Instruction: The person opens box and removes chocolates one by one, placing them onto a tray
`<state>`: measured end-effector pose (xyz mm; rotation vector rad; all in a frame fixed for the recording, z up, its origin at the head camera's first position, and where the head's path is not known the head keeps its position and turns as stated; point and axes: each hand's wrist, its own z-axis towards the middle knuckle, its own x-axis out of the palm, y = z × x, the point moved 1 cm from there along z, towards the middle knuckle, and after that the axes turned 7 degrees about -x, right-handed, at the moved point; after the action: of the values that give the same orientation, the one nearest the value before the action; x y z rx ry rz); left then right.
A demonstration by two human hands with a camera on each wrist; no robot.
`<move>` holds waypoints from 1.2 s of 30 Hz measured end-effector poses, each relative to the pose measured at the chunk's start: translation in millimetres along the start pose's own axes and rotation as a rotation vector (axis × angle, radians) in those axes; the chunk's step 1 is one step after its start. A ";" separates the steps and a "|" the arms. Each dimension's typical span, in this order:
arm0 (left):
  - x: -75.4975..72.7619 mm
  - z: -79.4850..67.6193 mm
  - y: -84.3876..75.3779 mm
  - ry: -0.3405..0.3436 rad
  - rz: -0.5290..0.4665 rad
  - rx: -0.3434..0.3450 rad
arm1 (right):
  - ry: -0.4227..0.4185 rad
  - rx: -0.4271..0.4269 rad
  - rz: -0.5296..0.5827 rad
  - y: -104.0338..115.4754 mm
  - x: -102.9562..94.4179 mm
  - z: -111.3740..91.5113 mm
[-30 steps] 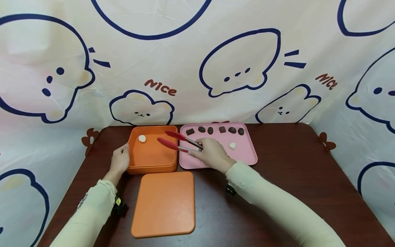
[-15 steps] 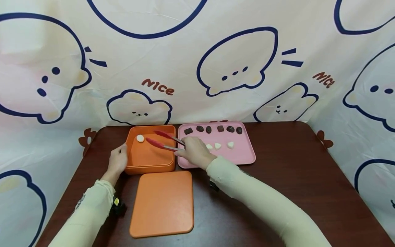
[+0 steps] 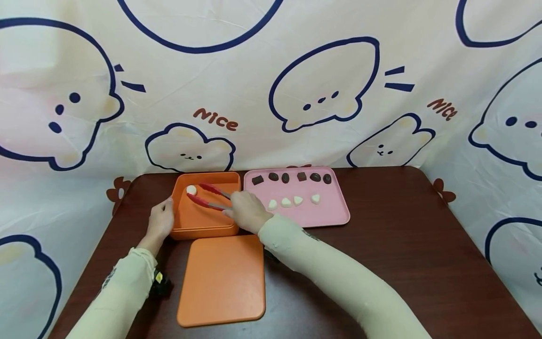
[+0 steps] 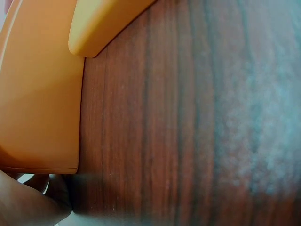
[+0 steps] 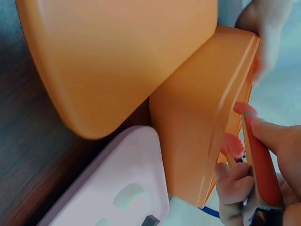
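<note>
My right hand grips a pair of tongs with red tips, also seen in the right wrist view as tongs with a red-and-metal handle. Their arms are spread apart, and the tips reach over the orange box. A small round white piece lies in the box's far left corner, close to the tips; whether they touch it I cannot tell. My left hand holds the box by its left wall, thumb at the rim.
Right of the box lies a pink tray bearing several dark chocolates along its far edge and several white pieces nearer. A flat orange lid lies in front of the box. A printed cloth hangs behind the table.
My right hand has moved left with the tongs, from over the pink tray to over the box, bringing the tips near the white piece. More white pieces on the tray show. My left hand stays on the box.
</note>
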<state>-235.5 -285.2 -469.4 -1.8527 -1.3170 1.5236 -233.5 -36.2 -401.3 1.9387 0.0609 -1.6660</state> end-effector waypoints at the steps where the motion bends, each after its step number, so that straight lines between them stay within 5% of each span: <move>1: -0.1 0.2 0.1 -0.003 0.001 -0.001 | 0.000 -0.008 -0.026 2.7 0.8 1.1; 9: -1.5 0.1 -3.5 0.018 -0.007 -0.006 | 0.001 -0.060 -0.106 17.5 7.1 14.1; 21: 0.5 -1.6 -1.5 0.040 -0.005 0.003 | -0.009 -0.004 -0.133 24.0 13.3 30.8; 36: 0.3 -1.5 0.3 0.039 -0.006 0.004 | -0.029 -0.015 -0.193 20.0 15.8 29.0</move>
<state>-234.0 -284.7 -469.3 -1.8647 -1.2994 1.4793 -248.1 -71.0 -409.7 1.9484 0.2561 -1.8114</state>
